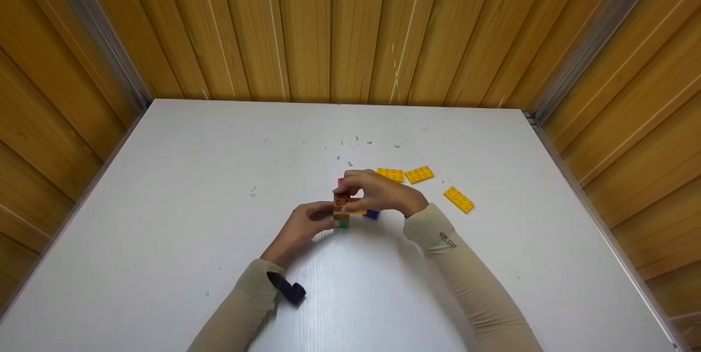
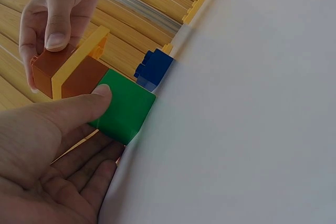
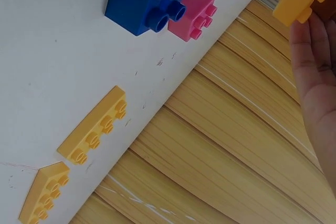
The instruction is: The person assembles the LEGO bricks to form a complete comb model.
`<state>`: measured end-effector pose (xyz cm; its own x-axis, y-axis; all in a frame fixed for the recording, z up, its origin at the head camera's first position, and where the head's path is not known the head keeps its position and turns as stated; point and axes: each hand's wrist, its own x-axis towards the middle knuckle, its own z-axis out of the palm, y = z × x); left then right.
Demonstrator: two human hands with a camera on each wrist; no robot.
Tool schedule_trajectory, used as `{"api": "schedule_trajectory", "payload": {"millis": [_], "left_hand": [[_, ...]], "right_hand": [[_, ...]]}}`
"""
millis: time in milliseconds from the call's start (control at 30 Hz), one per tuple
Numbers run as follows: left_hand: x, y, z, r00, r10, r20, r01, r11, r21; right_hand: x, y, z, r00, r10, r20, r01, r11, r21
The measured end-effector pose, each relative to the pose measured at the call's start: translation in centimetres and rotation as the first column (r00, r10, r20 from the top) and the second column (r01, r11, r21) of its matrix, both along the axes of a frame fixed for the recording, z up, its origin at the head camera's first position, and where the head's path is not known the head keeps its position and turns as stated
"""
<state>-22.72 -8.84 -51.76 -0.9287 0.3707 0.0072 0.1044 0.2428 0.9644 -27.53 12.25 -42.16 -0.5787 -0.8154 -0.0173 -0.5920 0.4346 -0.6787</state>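
A small stack of toy building bricks stands on the white table. It has a green brick (image 2: 127, 107) at the bottom, a brown brick (image 2: 81, 78) above, a yellow plate brick (image 2: 79, 62) jutting sideways over that, and an orange-brown brick (image 2: 44, 72) on top. My left hand (image 1: 301, 226) grips the stack low down, thumb on the green brick and other fingers on the far side. From above, my right hand (image 1: 378, 190) pinches the top orange-brown brick, its thumb pressed to the near face.
Close to the stack stand a blue brick (image 3: 134, 3) and a pink brick (image 3: 189, 17). Beyond my right hand lie loose yellow plate bricks (image 1: 419, 174), one (image 1: 459, 200) farther right. Wood-look panels (image 1: 356, 29) wall the table's back and sides.
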Motion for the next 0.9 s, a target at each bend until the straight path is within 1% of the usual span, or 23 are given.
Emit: {"api": "schedule_trajectory", "payload": {"millis": [133, 167, 367, 400, 500, 633, 733, 800, 900], "left_hand": [[0.0, -0.1, 0.1, 1.0, 0.006, -0.003, -0.006, 1.0, -0.013], [0.2, 0.0, 0.6, 1.0, 0.006, -0.002, -0.006, 1.0, -0.016], [0.3, 0.1, 0.5, 1.0, 0.02, 0.004, -0.02, 1.0, -0.016], [0.2, 0.2, 0.2, 1.0, 0.025, 0.001, -0.025, 1.0, -0.019], [0.6, 0.4, 1.1, 1.0, 0.02, -0.016, -0.02, 1.0, -0.02], [1.6, 0.4, 3.1, 1.0, 0.006, -0.027, -0.008, 0.999, -0.039], [1.9, 0.3, 3.7, 1.0, 0.002, -0.027, -0.003, 0.999, -0.045], [1.9, 0.3, 3.7, 1.0, 0.003, -0.028, -0.004, 0.999, -0.046], [1.2, 0.3, 2.5, 1.0, 0.014, -0.012, -0.014, 0.999, -0.047]], "right_hand": [[-0.1, -0.1, 0.1, 1.0, -0.008, 0.006, 0.008, 1.0, 0.004], [-0.1, -0.1, 0.1, 1.0, -0.01, 0.007, 0.01, 1.0, 0.006], [-0.1, -0.2, -0.2, 1.0, -0.01, 0.021, 0.01, 1.0, -0.003], [-0.1, -0.2, -0.2, 1.0, -0.008, 0.021, 0.008, 1.0, -0.005], [-0.2, -0.1, -0.2, 1.0, -0.003, 0.015, 0.003, 1.0, -0.003], [-0.1, -0.1, -0.1, 1.0, -0.008, 0.016, 0.008, 1.0, 0.011], [0.0, -0.2, 0.0, 1.0, -0.007, 0.009, 0.007, 1.0, 0.024], [0.1, -0.2, 0.1, 1.0, -0.007, -0.007, 0.007, 0.999, 0.042], [0.1, -0.2, 0.3, 0.999, 0.0, -0.037, 0.002, 0.998, 0.07]]}}
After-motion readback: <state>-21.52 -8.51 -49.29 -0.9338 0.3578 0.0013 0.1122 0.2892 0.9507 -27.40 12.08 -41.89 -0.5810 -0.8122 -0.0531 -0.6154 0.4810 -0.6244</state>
